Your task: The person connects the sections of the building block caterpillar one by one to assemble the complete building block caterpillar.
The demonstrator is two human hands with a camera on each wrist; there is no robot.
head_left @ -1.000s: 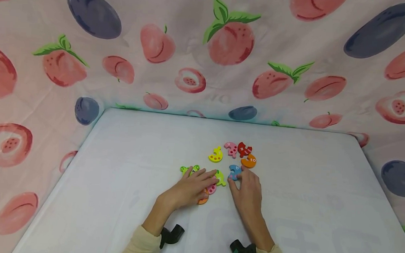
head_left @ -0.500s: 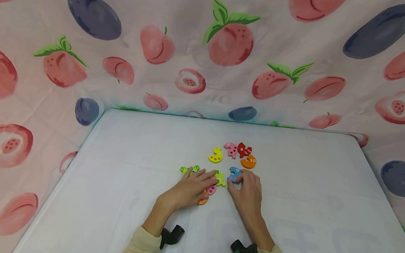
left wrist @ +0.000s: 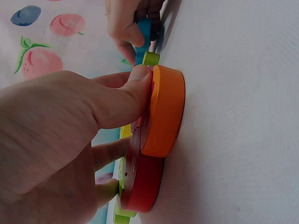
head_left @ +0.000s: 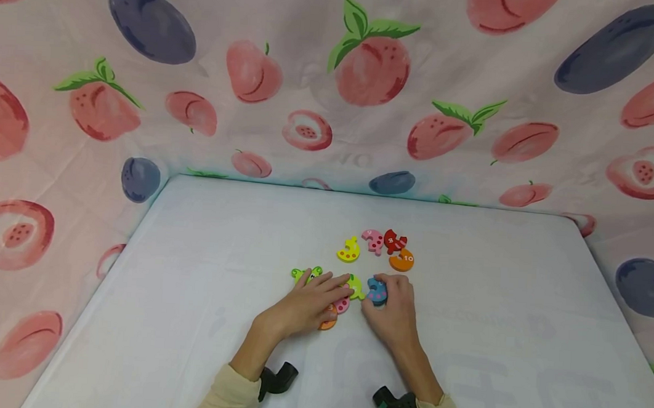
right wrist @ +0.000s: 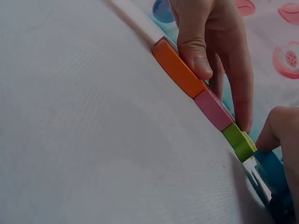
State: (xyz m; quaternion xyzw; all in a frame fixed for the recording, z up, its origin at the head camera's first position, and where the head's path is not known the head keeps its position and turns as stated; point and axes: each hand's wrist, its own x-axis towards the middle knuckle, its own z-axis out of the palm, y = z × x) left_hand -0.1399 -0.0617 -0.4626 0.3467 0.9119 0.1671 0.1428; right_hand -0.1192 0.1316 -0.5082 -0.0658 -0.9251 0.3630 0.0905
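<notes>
My right hand [head_left: 396, 309] pinches a blue numbered puzzle piece [head_left: 376, 291] between thumb and fingers, just right of a green piece [head_left: 355, 287]. In the right wrist view the blue piece [right wrist: 272, 169] is close against the green piece; whether they touch I cannot tell. My left hand [head_left: 302, 304] lies spread over a row of joined pieces. Its thumb rests on an orange piece [left wrist: 166, 112], which sits beside a red piece [left wrist: 145, 182]. A pink piece [head_left: 342, 306] shows between the fingers. Beyond them is a green piece with curled feelers and an eye [head_left: 303, 273], partly covered.
Farther back on the white table [head_left: 220, 235] lie a yellow piece [head_left: 349, 250], a pink piece [head_left: 374, 240], a red piece [head_left: 394, 241] and an orange piece [head_left: 402, 260]. Behind the table hangs a fruit-print cloth [head_left: 197, 142]. Black wrist-worn devices sit at both cuffs.
My right hand has drawn the blue piece toward me and turned it, bringing it near the green piece's right end. The left hand has stayed in place.
</notes>
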